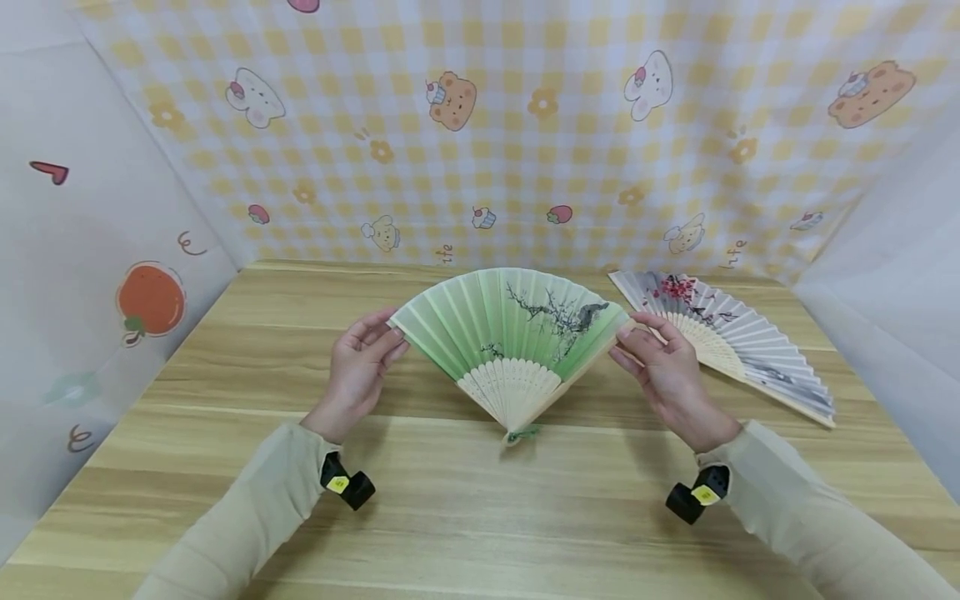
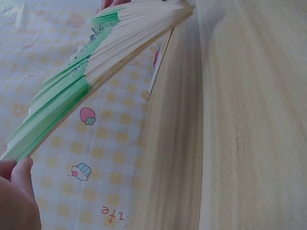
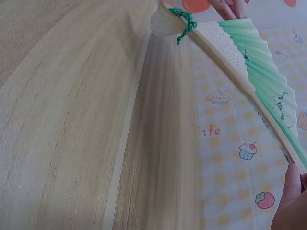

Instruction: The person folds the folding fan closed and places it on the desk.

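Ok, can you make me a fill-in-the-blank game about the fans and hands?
1. The left hand and right hand hold a fan whose cloth is mainly ____.
2. The other fan lies on the table, nearer the ____ hand.
3. The pictures show ____ fans in all.
4. The checks on the backdrop are white and ____.

Missing words: green; right; two; yellow.

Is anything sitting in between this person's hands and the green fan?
Nothing visible is: the left fingers and right fingers hold the green fan directly, one at each outer corner. The grey-and-white fan lies on the table to the right, off to the side rather than in between.
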Tool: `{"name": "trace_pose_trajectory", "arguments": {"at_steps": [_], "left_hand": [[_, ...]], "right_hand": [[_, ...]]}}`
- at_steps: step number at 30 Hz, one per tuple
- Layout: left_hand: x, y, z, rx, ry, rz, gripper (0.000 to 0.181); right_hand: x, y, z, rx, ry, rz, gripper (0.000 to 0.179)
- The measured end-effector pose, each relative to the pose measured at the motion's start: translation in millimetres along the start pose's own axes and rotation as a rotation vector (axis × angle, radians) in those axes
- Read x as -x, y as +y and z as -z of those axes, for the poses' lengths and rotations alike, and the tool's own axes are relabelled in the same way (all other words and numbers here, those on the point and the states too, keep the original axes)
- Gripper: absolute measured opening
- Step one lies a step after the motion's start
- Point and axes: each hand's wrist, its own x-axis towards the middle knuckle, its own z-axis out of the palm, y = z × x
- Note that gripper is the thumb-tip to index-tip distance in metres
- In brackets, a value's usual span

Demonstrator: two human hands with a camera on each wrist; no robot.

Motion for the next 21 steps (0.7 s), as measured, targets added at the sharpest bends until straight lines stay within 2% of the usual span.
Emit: {"name": "trace_pose_trajectory", "arguments": {"at_steps": [6, 21], "left_hand": [[0.0, 1.7, -0.9, -0.032, 0.015, 0.018, 0.027], [-0.1, 0.1, -7.1, 0.003, -0.013, 0.028, 0.027]], "right_hand": [[-0.8, 3.6, -4.3, 0.043, -0.020, -0.007, 0.024], [-1.0, 6.1, -7.6, 0.071, -0.014, -0.017, 0.025]]}}
